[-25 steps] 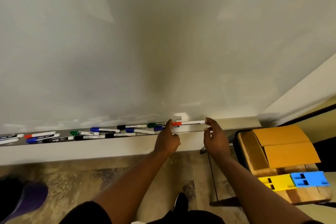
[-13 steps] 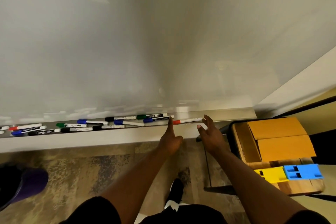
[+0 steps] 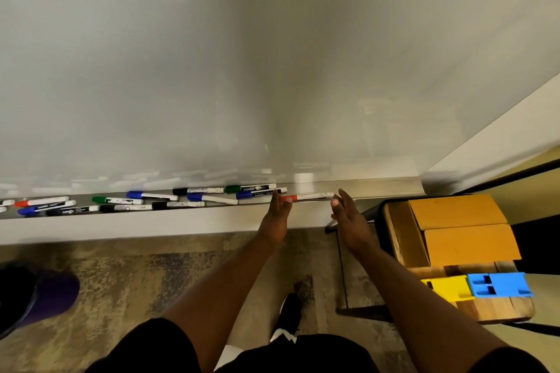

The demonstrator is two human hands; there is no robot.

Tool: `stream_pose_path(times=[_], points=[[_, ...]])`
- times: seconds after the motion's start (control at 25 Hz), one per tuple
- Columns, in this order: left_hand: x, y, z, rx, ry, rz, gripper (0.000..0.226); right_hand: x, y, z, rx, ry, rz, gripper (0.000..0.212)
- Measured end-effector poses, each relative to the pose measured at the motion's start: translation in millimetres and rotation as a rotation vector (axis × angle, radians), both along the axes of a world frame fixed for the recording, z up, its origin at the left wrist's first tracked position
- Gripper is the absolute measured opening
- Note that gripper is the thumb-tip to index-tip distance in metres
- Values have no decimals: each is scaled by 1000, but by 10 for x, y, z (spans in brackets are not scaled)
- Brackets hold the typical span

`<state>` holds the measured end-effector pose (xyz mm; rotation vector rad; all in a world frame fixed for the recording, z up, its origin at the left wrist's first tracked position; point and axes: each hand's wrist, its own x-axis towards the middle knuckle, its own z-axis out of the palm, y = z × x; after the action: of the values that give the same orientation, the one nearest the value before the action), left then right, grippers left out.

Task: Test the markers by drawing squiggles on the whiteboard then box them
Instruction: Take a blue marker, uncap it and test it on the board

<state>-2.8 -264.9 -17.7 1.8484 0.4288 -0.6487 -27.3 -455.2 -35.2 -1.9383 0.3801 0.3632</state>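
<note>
The whiteboard is blank. Several markers lie in its tray, with red, blue, green and black caps. A red-capped marker lies apart at the right end of the row. My left hand reaches up to its red cap, index finger straight beside the cap and thumb just below it. My right hand is at the marker's white end with its fingertips touching or nearly touching it. Neither hand has lifted the marker. An open orange cardboard box sits to the right.
The box rests on a wooden stool with a yellow block and a blue block at its front. A dark purple object sits on the carpet at lower left. My shoe is below the tray.
Both hands stay at the two ends of the red-capped marker. The right hand's fingertips have drawn closer to its white end. The view has shifted slightly.
</note>
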Motion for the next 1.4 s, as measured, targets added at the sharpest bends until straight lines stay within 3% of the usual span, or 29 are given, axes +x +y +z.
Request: stream_pose_path(times=[0.08, 0.24, 0.36, 0.6, 0.72, 0.88, 1.12, 1.4], points=[[3, 5, 0, 0, -8, 11, 61, 1, 10, 32, -18, 4, 15, 80], [-17, 93, 94, -42, -41, 38, 63, -11, 70, 147, -107, -36, 33, 69], [-36, 217, 243, -17, -121, -7, 58, 32, 173, 219, -137, -81, 58, 72], [25, 714, 238, 312, -184, -23, 67, 324, 635, 318, -319, -173, 281, 59], [28, 1036, 152, 620, -352, -245, 61, 443, 835, 220, -531, -277, 421, 34], [120, 1301, 75, 809, -475, -431, 50, 563, 1122, 140, -751, -331, 492, 26], [324, 1358, -91, 866, -559, -523, 29, 679, 1293, 76, -895, -270, 488, 26], [408, 1397, -197, 880, -587, -583, 31, 767, 1449, -4, -945, -274, 530, 30]])
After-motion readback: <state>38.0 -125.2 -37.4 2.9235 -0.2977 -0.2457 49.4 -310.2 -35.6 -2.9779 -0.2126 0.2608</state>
